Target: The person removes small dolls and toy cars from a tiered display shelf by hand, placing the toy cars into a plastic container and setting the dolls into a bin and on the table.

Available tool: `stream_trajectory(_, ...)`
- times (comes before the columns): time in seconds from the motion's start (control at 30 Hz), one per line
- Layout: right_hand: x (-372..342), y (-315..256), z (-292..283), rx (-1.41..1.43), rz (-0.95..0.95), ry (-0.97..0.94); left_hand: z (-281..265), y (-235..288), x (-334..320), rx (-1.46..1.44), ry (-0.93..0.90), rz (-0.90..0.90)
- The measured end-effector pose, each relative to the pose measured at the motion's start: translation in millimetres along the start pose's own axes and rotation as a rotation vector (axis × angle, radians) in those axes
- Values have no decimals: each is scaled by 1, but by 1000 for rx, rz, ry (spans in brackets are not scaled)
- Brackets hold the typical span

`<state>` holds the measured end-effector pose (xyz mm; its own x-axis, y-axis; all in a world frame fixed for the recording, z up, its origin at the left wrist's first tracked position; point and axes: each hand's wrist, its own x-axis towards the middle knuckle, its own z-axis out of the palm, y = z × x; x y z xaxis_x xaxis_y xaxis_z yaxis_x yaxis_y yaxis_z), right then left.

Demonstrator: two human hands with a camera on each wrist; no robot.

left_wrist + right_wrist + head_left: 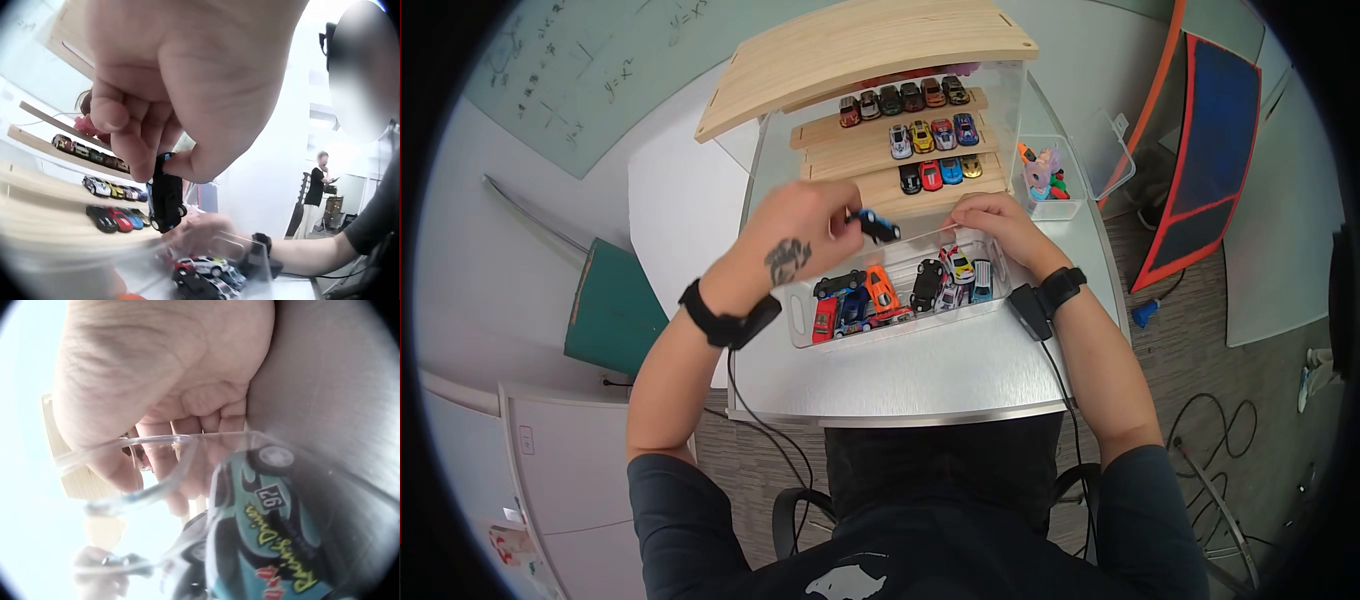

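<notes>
The left hand pinches a black and blue toy car between thumb and fingers, above the left part of a clear tray. In the left wrist view the pinched car hangs nose-down with its dark underside showing. Along the tray's far right edge, the right hand holds the rim with its fingers and thumb. Several toy cars lie jumbled in the tray, among them an orange car, a red car and a teal car close to the right hand.
Behind the tray stands a wooden shelf unit with three rows of toy cars. A clear bin with small toys sits to its right. Cables run from both wrists past the table's front edge. Another person stands far back.
</notes>
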<state>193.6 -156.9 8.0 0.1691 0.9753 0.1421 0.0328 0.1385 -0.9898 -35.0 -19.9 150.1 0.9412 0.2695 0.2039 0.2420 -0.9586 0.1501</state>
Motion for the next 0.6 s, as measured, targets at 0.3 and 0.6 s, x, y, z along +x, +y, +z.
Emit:
stream_trajectory(0.3,-1,1,1,-6,-6,19,-3,1,-21,-193,-287,16)
stream_trajectory(0.6,1,2,-1,-2,-7,7,62,-22,74,414,-144,308)
